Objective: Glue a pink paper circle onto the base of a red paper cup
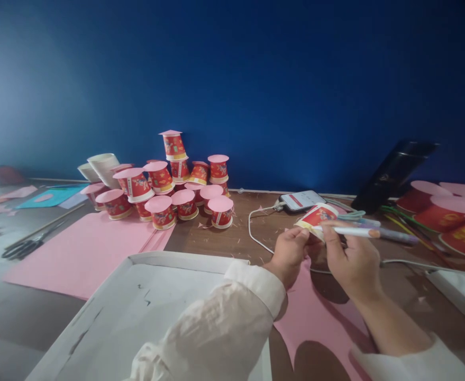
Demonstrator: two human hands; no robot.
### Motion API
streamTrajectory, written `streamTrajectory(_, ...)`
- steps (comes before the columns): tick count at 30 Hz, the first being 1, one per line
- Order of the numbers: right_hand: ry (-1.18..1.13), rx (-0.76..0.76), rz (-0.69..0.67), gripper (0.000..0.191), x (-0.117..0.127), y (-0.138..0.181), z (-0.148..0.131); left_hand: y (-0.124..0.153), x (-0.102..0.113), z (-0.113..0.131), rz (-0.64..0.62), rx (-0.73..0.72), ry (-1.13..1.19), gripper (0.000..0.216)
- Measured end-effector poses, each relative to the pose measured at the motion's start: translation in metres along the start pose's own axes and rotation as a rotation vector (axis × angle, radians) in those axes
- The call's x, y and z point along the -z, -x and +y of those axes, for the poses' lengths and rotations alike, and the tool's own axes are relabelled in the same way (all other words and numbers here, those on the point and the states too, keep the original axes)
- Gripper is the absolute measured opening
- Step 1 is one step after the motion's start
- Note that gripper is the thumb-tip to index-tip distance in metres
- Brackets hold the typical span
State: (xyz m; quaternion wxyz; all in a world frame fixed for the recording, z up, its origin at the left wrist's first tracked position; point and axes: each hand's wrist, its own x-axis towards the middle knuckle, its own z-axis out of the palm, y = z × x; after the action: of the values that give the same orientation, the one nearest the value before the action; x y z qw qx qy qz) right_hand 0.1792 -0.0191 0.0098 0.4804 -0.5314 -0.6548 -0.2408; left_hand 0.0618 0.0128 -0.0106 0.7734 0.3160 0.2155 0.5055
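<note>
My left hand [290, 254] is closed on the rim of a red paper cup [317, 215], which is tipped on its side above the brown table [224, 238]. A white-and-purple pen [369, 232] lies across the fingers of my right hand [353, 262], which is closed on it. The pen's tip rests by the cup. Below both hands lies a pink paper sheet [315, 317] with round holes cut out of it.
A pile of upturned red cups topped with pink discs [169, 185] stands by the blue wall. White cups [103, 166], a large pink sheet [85, 254], scissors [26, 246], a white tray [137, 312], a charging phone [301, 200], more red cups [450, 219] surround me.
</note>
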Motion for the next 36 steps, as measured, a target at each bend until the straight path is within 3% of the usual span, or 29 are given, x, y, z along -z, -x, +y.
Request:
streamTrajectory(10, -0.023, 0.026, -0.028, 0.021, 0.0011, -0.0004, -0.0023, -0.0027, 0.002, 0.0004, 0.005, 0.002, 0.008, 0.047)
streamTrajectory(16, 0.083, -0.012, 0.039, 0.03, -0.0033, 0.0058, 0.0059, -0.0014, 0.0021, 0.0007, -0.005, 0.016, 0.0, 0.043)
streamTrajectory(22, 0.034, -0.067, 0.003, 0.031, -0.0005, 0.0035, 0.0021, 0.0008, 0.0008, 0.0036, 0.001, 0.029, 0.032, 0.047)
streamTrajectory(29, 0.04, -0.142, 0.089, 0.032, 0.0034, 0.0017, 0.0006, 0.0008, -0.0009, 0.0044, 0.024, 0.011, 0.073, 0.045)
streamTrajectory(36, 0.083, -0.082, 0.004, 0.036, -0.0013, 0.0054, 0.0039, -0.0009, 0.0003, 0.0041, 0.029, 0.028, 0.069, 0.045)
